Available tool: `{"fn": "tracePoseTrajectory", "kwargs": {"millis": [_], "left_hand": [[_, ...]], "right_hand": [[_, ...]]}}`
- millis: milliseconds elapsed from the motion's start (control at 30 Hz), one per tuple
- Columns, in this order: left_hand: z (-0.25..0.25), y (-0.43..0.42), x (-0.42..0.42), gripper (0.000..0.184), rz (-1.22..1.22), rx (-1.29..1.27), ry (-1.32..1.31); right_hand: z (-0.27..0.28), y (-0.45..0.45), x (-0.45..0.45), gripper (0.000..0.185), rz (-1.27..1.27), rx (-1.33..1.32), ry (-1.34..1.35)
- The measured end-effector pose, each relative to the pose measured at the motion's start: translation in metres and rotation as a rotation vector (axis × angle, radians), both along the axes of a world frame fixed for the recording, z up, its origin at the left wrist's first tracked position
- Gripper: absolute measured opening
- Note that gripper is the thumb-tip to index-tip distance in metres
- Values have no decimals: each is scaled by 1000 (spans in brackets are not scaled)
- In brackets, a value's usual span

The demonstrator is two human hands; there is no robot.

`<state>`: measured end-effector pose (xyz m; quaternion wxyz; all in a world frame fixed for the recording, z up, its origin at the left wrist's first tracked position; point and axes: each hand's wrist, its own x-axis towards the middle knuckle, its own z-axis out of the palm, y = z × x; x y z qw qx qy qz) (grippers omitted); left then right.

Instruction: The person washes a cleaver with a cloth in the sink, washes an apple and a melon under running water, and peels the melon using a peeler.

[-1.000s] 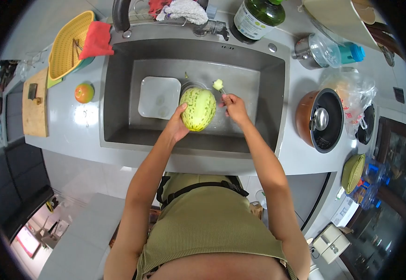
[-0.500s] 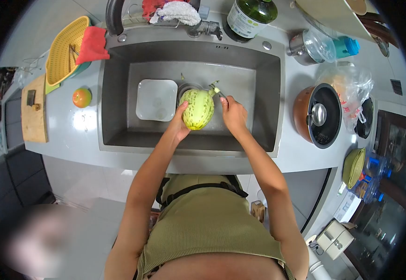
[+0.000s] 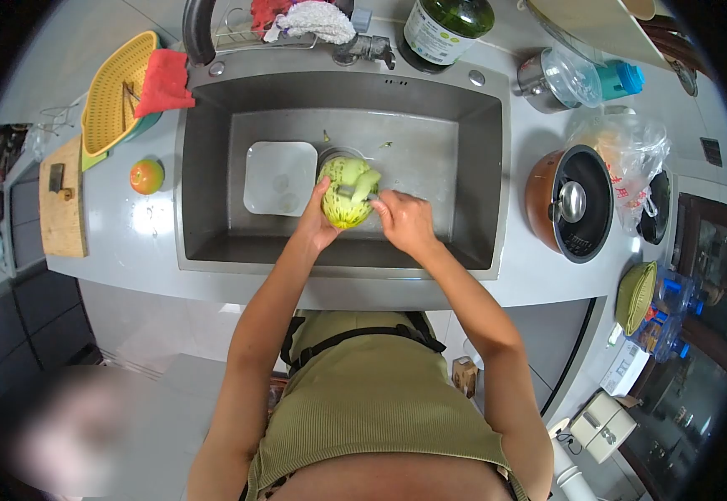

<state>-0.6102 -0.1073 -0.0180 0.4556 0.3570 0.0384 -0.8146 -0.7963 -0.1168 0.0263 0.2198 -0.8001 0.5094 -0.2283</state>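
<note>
My left hand (image 3: 318, 225) is closed around the left side of a speckled yellow-green melon (image 3: 343, 213), held above the drain of the grey sink (image 3: 418, 250). In my right hand (image 3: 406, 220) is a peeler (image 3: 346, 191), its head pressed to the melon's upper side. A pale strip of peel (image 3: 367, 184) curls up from the blade, and lighter flesh shows above it. My fingers hide most of the peeler's handle. To the left, a white square dish (image 3: 280, 171) sits in the sink. Small green scraps (image 3: 386, 144) lie on the sink floor.
On the left counter are a red-and-green round fruit (image 3: 146, 176), a yellow basket (image 3: 105, 108) with a red cloth (image 3: 166, 81), and a wooden board (image 3: 63, 221). A faucet (image 3: 363, 50) and green bottle (image 3: 445, 33) stand behind. At right sits a dark-lined pot (image 3: 595, 171).
My right hand has brought the peeler from the stem end down onto the melon's face, raising a strip of peel. A green scrap has dropped into the sink. The left hand keeps its hold.
</note>
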Motion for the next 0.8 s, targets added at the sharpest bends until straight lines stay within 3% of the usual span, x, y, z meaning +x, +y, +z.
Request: {"fn": "tracePoseTrajectory", "kwargs": {"millis": [100, 200, 233, 433, 533, 567, 800], "left_hand": [[1, 4, 2, 53, -28, 13, -32], [-6, 10, 6, 54, -49, -27, 21], [-7, 11, 7, 55, -54, -52, 60], [-6, 10, 12, 60, -55, -102, 31], [-12, 9, 15, 65, -69, -230, 137], [-13, 9, 14, 67, -71, -229, 96], [5, -2, 14, 79, -187, -228, -254]], "right_hand": [[-17, -17, -9, 27, -180, 53, 47], [-37, -38, -24, 29, -169, 287, 274], [-48, -41, -32, 30, -56, 399, 389], [-72, -42, -35, 33, -357, 575, 108], [-39, -40, -15, 35, -473, 1101, -670], [-25, -37, -6, 35, -479, 1112, -775], [-39, -29, 1, 31, -512, 916, -742]]}}
